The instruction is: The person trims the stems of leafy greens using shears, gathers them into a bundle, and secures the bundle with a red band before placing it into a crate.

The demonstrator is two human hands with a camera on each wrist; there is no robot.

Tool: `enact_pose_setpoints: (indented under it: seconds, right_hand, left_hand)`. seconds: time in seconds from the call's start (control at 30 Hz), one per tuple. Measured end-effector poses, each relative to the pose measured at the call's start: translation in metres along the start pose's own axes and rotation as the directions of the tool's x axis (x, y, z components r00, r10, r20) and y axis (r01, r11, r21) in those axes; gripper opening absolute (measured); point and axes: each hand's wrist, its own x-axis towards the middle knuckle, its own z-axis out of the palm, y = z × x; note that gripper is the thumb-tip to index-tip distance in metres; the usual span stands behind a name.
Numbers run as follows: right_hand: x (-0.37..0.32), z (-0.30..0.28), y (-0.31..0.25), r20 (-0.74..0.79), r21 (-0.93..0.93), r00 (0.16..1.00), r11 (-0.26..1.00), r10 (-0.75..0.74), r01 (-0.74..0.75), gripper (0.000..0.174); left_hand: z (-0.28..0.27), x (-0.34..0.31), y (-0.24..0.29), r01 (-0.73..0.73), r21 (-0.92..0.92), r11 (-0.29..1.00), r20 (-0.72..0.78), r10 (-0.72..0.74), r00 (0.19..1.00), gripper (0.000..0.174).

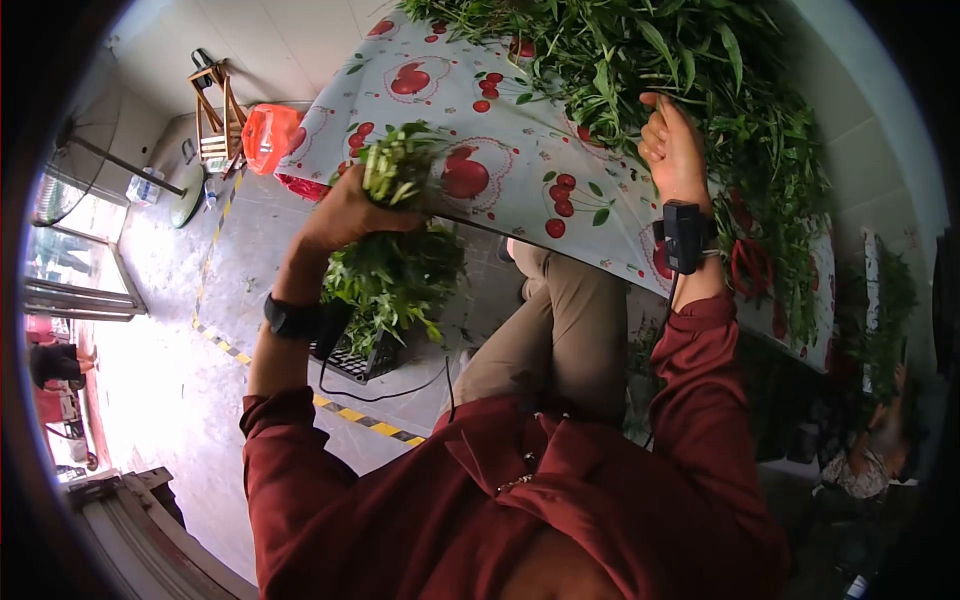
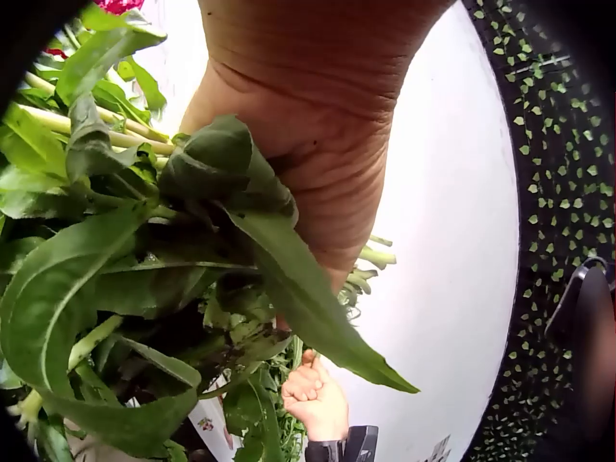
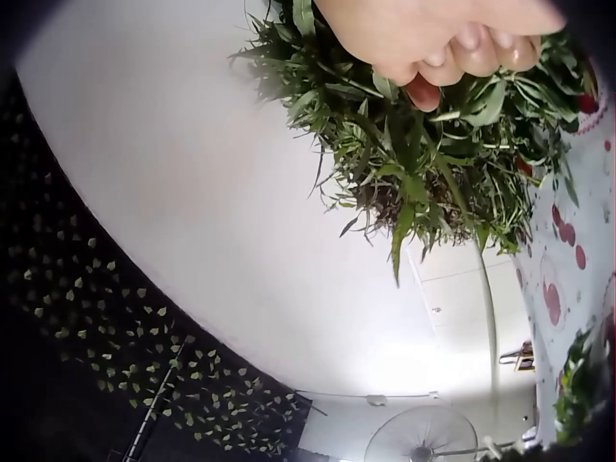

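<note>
Green and leafy, the bunch (image 1: 392, 178) fills the grip of your left hand (image 1: 345, 215), held by the near left edge of the surface (image 1: 525, 215), above a black crate (image 1: 365, 364) on the floor (image 1: 262, 265). Your right hand (image 1: 675, 150) is just beside the heap of greens (image 1: 700, 45) spread along the far and right edges; its fingers curl in, but you cannot tell whether they hold anything. Red handles (image 1: 737, 268) show toward the near right corner.
</note>
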Motion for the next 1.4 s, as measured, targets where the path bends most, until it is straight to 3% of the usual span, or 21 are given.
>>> enact_pose_setpoints:
  seconds: [0.07,0.13,0.17,0.2,0.27,0.3,0.4,0.43,0.47,0.57,0.67,0.8,0.87,0.93,1.03,1.07,1.13,1.17,1.2,1.3,1.4]
  right_hand:
    - [0.0,-0.014,-0.004,0.019,-0.073,0.999,0.997,0.025,-0.024,0.024]
    - [-0.004,-0.027,-0.008,-0.007,-0.485,1.0,0.874,0.029,-0.029,0.023]
    - [0.0,-0.04,-0.006,0.01,-0.595,1.0,0.803,0.007,0.001,0.023]
    - [0.004,-0.053,-0.001,-0.007,-0.604,1.0,0.797,0.011,-0.013,0.023]
    - [0.014,-0.079,0.005,0.14,-0.818,0.982,0.544,-0.129,0.188,0.023]
    - [0.015,-0.088,0.006,0.202,-0.823,0.97,0.514,-0.135,0.243,0.025]
    - [0.007,-0.09,-0.011,0.173,-0.933,0.985,0.316,-0.024,0.172,0.027]
    - [0.004,-0.093,-0.006,0.241,-0.85,0.962,0.451,-0.125,0.272,0.028]
    - [-0.013,-0.076,-0.02,0.118,-0.813,0.993,0.573,-0.004,0.099,0.027]
    - [-0.022,-0.07,-0.024,0.07,-0.649,0.983,0.756,0.168,-0.083,0.025]
    - [-0.029,-0.056,-0.022,0.118,-0.604,0.974,0.792,0.192,-0.083,0.026]
    - [-0.037,-0.033,-0.018,0.217,-0.554,0.959,0.832,0.184,-0.034,0.026]
    - [-0.042,-0.017,-0.019,0.228,-0.499,0.948,0.863,0.222,-0.082,0.026]
    - [-0.047,-0.003,-0.016,0.253,-0.513,0.937,0.854,0.242,-0.082,0.025]
    - [-0.052,0.017,-0.001,0.427,-0.605,0.887,0.784,0.176,0.136,0.022]
    - [-0.056,0.026,0.008,0.421,-0.64,0.89,0.752,0.175,0.155,0.02]
    - [-0.069,0.048,0.028,0.484,-0.636,0.874,0.704,0.045,0.316,0.021]
    - [-0.076,0.06,0.028,0.475,-0.725,0.872,0.613,0.116,0.313,0.026]
    - [-0.083,0.072,0.033,0.511,-0.747,0.855,0.538,0.087,0.391,0.032]
    - [-0.093,0.094,0.055,0.608,-0.702,0.782,0.554,0.139,0.448,0.045]
    - [-0.099,0.111,0.068,0.613,-0.706,0.776,0.541,0.145,0.457,0.05]
  left_hand:
    - [-0.008,-0.012,0.003,0.068,-0.033,0.997,-0.091,-0.071,0.993,0.048]
    - [-0.024,-0.024,-0.01,0.101,-0.032,0.994,-0.129,-0.105,0.986,0.049]
    - [-0.029,-0.032,-0.009,0.107,-0.029,0.994,-0.145,-0.11,0.983,0.045]
    - [-0.03,-0.04,-0.006,0.109,-0.008,0.994,-0.192,-0.109,0.975,0.04]
    - [-0.037,-0.055,-0.012,0.161,-0.068,0.985,-0.274,-0.173,0.946,0.034]
    - [-0.042,-0.063,-0.017,0.176,-0.046,0.983,-0.298,-0.182,0.937,0.034]
    - [-0.057,-0.083,-0.036,0.231,-0.047,0.972,-0.353,-0.233,0.906,0.04]
    - [-0.061,-0.09,-0.045,0.25,-0.076,0.965,-0.393,-0.259,0.882,0.041]
    - [-0.061,-0.095,-0.052,0.268,-0.107,0.958,-0.434,-0.287,0.854,0.041]
    - [-0.06,-0.101,-0.057,0.2,-0.19,0.961,-0.409,-0.263,0.874,0.037]
    - [-0.053,-0.099,-0.053,0.089,-0.244,0.966,-0.318,-0.166,0.933,0.038]
    - [-0.04,-0.093,-0.048,0.092,-0.246,0.965,-0.417,-0.191,0.889,0.035]
    - [-0.038,-0.089,-0.045,0.189,-0.172,0.967,-0.384,-0.243,0.891,0.031]
    - [-0.029,-0.082,-0.043,0.172,-0.183,0.968,-0.392,-0.232,0.89,0.024]
    - [-0.017,-0.076,-0.036,0.143,-0.158,0.977,-0.387,-0.194,0.901,0.022]
    - [-0.011,-0.074,-0.032,0.148,-0.153,0.977,-0.391,-0.198,0.899,0.023]
    - [0.003,-0.067,-0.014,0.103,-0.082,0.991,-0.401,-0.128,0.907,0.024]
    - [0.002,-0.066,-0.017,0.124,-0.045,0.991,-0.362,-0.132,0.923,0.023]
    - [0.001,-0.064,-0.021,0.142,-0.008,0.99,-0.32,-0.137,0.937,0.023]
    - [0.01,-0.058,-0.014,0.084,0.026,0.996,-0.309,-0.072,0.948,0.025]
    - [0.02,-0.054,-0.001,0.076,0.028,0.997,-0.295,-0.065,0.953,0.028]
